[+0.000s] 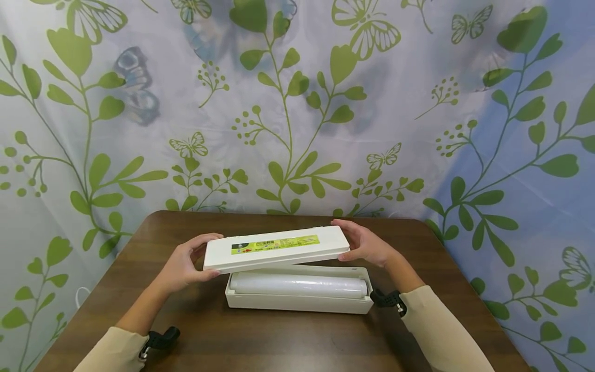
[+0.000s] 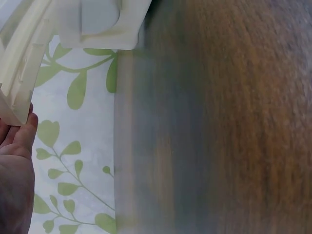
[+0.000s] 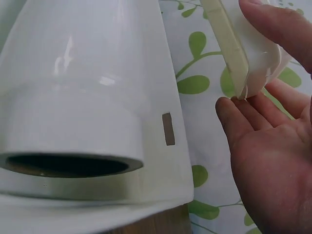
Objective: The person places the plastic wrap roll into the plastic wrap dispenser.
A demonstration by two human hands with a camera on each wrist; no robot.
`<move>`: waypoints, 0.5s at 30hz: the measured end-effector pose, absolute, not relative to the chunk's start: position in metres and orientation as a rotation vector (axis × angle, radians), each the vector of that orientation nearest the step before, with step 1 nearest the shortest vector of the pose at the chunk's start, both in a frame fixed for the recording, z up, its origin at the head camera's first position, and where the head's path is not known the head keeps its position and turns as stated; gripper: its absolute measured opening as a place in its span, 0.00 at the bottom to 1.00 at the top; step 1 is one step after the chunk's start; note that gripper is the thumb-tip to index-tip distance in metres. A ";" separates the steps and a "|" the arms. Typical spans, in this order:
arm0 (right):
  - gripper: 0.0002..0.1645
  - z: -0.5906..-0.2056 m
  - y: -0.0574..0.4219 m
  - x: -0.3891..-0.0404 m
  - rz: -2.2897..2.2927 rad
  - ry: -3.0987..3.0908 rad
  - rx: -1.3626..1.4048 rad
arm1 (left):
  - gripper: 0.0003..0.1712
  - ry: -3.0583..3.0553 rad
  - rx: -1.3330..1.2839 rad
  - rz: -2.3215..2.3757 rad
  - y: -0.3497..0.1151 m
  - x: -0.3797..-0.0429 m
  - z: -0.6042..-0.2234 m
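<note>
Lid: the white lid (image 1: 279,257) is held up off the box, toward 11 o'clock from the box's middle, its left end jutting past the box's and its right end higher in the head view; the tilt may just come from uneven lifting.
Left hand: the left hand (image 1: 184,262) grips the lid's 9 o'clock end, thumb at the near edge, fingers at the far one.
Right hand: the right hand (image 1: 367,246) grips the 3 o'clock end, the thumb again nearest the person; holding both ends likely keeps so long a piece from tipping.
Label: the green label (image 1: 274,245) faces up, so the lid seems to be held right way up.
Box: the box (image 1: 299,303) sits at 6 o'clock from the lid, flat on the table (image 1: 279,338), its long side facing the person, which probably suits a two-handed hold.
Roll: the white roll (image 1: 297,285) lies lengthwise inside the box, its walls probably stopping it rolling away; the right wrist view shows a hollow end.
Gap: both wrist views show the patterned curtain (image 1: 297,129) between lid and box, so there they stand apart.
Bands: black bands (image 1: 388,298) circle both wrists, presumably carrying the cameras.
</note>
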State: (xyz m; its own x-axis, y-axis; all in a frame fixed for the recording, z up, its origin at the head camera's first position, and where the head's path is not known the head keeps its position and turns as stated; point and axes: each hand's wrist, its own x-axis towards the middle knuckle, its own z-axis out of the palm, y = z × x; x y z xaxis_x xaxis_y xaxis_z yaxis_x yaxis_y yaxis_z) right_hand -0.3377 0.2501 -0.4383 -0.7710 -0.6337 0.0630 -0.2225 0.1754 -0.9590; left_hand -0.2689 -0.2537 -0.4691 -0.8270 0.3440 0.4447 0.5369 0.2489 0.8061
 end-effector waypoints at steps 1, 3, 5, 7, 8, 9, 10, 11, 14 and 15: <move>0.60 -0.438 0.250 -0.337 -1.620 2.114 -0.807 | 0.43 -2.338 -0.836 -1.623 -0.254 -0.269 -0.469; 0.59 -0.437 0.250 -0.337 -1.616 2.128 -0.800 | 0.43 -2.335 -0.840 -1.624 -0.253 -0.269 -0.469; 0.58 -0.436 0.250 -0.337 -1.616 2.137 -0.793 | 0.43 -2.328 -0.857 -1.621 -0.252 -0.270 -0.469; 0.57 -0.436 0.252 -0.336 -1.622 2.135 -0.796 | 0.42 -2.324 -0.871 -1.621 -0.252 -0.270 -0.468; 0.56 -0.437 0.253 -0.336 -1.627 2.130 -0.796 | 0.42 -2.324 -0.877 -1.621 -0.251 -0.270 -0.468; 0.56 -0.437 0.254 -0.335 -1.629 2.127 -0.798 | 0.42 -2.326 -0.883 -1.623 -0.251 -0.270 -0.467; 0.56 -0.437 0.254 -0.335 -1.631 2.123 -0.799 | 0.42 -2.329 -0.889 -1.624 -0.251 -0.270 -0.467; 0.56 -0.437 0.255 -0.335 -1.630 2.124 -0.806 | 0.42 -2.335 -0.891 -1.628 -0.251 -0.270 -0.467; 0.55 -0.438 0.257 -0.333 -1.627 2.127 -0.829 | 0.42 -2.347 -0.906 -1.633 -0.251 -0.272 -0.467; 0.55 -0.438 0.258 -0.333 -1.624 2.132 -0.831 | 0.42 -2.349 -0.914 -1.630 -0.251 -0.272 -0.467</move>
State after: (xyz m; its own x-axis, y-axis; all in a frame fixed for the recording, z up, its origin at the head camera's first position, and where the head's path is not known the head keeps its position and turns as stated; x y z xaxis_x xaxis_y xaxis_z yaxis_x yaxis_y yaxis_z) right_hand -0.3328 0.2575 -0.4379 -0.7736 -0.6282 0.0832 -0.2467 0.1778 -0.9526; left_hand -0.2723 -0.2514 -0.4668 -0.8058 0.3986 0.4380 0.5498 0.2284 0.8035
